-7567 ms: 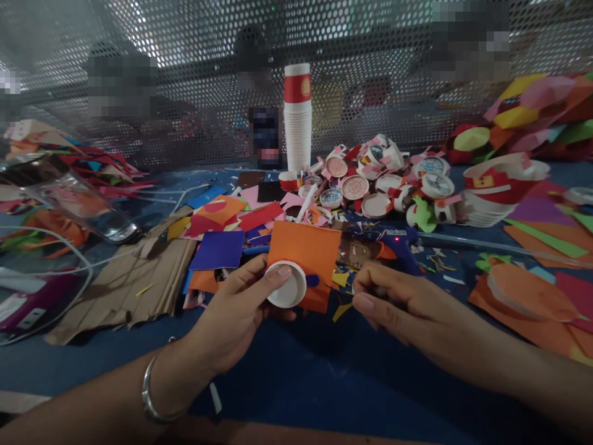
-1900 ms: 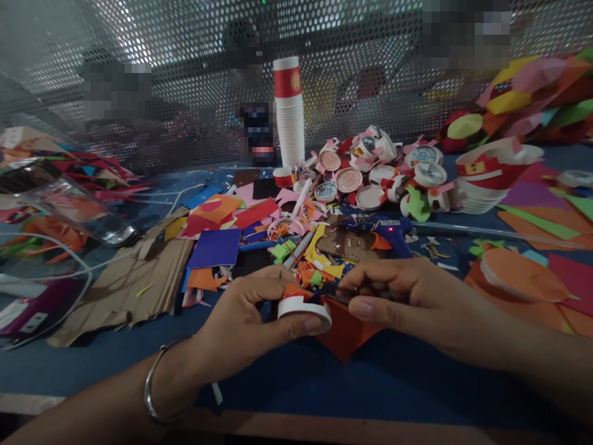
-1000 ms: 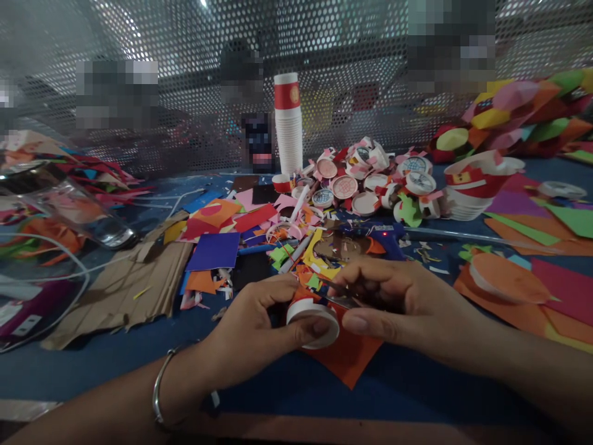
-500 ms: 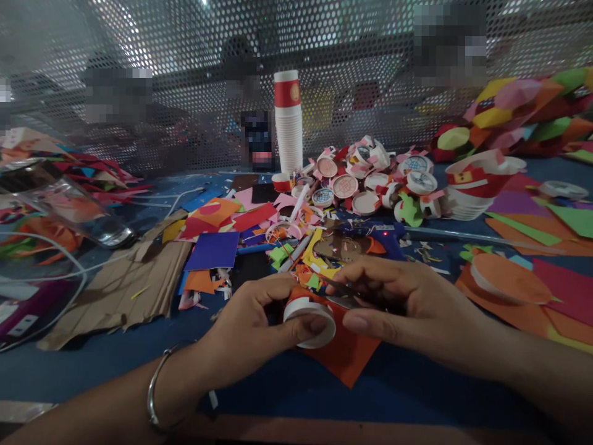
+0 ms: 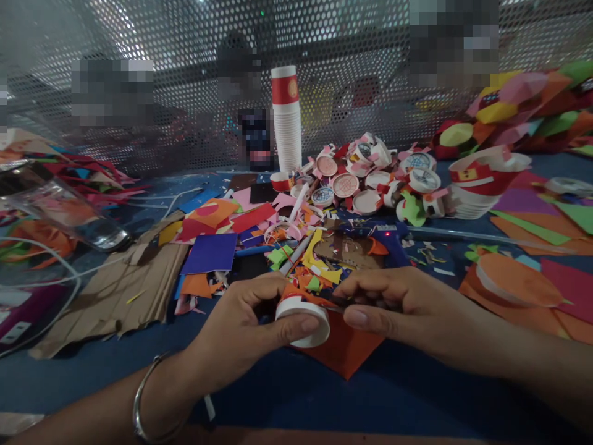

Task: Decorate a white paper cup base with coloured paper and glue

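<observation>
My left hand (image 5: 241,334) is closed around the cut-off base of a paper cup (image 5: 302,306), thumb pressed on its white round bottom. A strip of orange-red cup wall shows along the base's far side. My right hand (image 5: 412,315) grips a pair of dark scissors (image 5: 341,301), their blades touching the cup wall at its right side. Fingers hide most of the scissors' handles. Under both hands lies an orange paper sheet (image 5: 349,352), one corner pointing toward me.
Beyond my hands are paper scraps (image 5: 319,266) and a blue glue gun (image 5: 391,241) with a red light. Farther back stand a cup stack (image 5: 288,136) and a pile of cut cup bases (image 5: 345,185). Cardboard (image 5: 115,296) lies left; an orange paper shape (image 5: 519,281) lies right.
The scissor blades, seen spread apart earlier, now appear closer together at the cup wall. Both hands have shifted only slightly, and the cup base has moved a little left.
</observation>
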Motion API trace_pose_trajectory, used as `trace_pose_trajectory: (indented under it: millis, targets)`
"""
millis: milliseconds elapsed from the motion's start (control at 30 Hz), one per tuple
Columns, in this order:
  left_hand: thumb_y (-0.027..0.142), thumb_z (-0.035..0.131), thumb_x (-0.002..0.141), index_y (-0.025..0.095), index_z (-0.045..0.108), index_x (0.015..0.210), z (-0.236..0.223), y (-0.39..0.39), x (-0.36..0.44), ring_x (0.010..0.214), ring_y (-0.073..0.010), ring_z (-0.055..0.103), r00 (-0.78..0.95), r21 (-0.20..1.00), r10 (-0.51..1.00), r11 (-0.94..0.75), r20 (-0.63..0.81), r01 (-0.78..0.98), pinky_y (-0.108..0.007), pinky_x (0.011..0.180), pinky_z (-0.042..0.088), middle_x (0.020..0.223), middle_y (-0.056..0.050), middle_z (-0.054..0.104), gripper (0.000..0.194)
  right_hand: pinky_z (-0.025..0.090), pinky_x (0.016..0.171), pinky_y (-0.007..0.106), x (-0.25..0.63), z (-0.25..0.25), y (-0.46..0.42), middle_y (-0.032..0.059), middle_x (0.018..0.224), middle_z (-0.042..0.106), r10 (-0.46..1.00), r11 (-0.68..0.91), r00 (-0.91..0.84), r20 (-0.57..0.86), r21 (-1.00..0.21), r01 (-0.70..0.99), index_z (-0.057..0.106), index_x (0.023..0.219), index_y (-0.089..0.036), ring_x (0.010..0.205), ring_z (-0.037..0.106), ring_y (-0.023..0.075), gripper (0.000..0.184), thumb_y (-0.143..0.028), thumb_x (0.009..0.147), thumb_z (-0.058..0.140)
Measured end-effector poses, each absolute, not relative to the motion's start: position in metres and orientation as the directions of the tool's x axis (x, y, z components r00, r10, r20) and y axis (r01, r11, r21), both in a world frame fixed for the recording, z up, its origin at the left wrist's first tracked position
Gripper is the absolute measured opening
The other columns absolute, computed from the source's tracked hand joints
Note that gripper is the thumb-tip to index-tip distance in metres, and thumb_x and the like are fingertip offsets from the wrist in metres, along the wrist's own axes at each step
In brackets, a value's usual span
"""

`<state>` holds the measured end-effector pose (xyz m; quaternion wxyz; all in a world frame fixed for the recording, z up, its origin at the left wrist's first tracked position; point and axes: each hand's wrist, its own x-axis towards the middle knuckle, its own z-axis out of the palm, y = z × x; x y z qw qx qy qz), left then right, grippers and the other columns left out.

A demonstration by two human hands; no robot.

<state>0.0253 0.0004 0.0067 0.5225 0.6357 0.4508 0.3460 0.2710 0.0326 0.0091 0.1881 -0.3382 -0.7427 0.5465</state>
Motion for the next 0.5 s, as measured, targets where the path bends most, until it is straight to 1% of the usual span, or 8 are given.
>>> trace_pose_trajectory:
  millis: [167,267,500]
  targets:
    - [0.031,0.082,0.082,0.02,0.078,0.086,0.0073,-0.0006,0.0241,0.073,-0.0119,0.056,0.347,0.965,0.938,-0.084,-0.008,0.25,-0.024,0.065,0.042,0.079,0.001,0.063,0.013,0.039,0.06,0.024,0.271,0.0108,0.0316,-0.0001,0.083,0.065,0.702,0.144,-0.702,-0.119,-0.941,0.305,0.073,0.096,-0.022,0.07,0.052,0.0131,0.037,-0.057,0.096,0.06]
    - [0.033,0.082,0.082,0.02,0.079,0.088,0.0072,-0.0008,0.0242,0.075,-0.0129,0.058,0.355,0.962,0.935,-0.089,-0.009,0.257,-0.025,0.067,0.043,0.081,0.001,0.064,0.014,0.037,0.058,0.025,0.2706,0.0118,0.0307,-0.001,0.08,0.063,0.701,0.161,-0.704,-0.111,-0.938,0.308,0.074,0.096,-0.023,0.067,0.051,0.0129,0.036,-0.056,0.096,0.06]
    - [0.031,0.083,0.081,0.021,0.081,0.094,0.006,-0.0002,0.0267,0.083,-0.0157,0.062,0.382,0.978,0.924,-0.046,-0.036,0.203,-0.027,0.075,0.048,0.088,-0.002,0.069,0.016,0.039,0.061,0.026,0.269,0.0111,0.0292,0.0002,0.084,0.067,0.698,0.2,-0.71,-0.088,-0.929,0.311,0.074,0.1,-0.023,0.072,0.056,0.0139,0.036,-0.055,0.098,0.057]
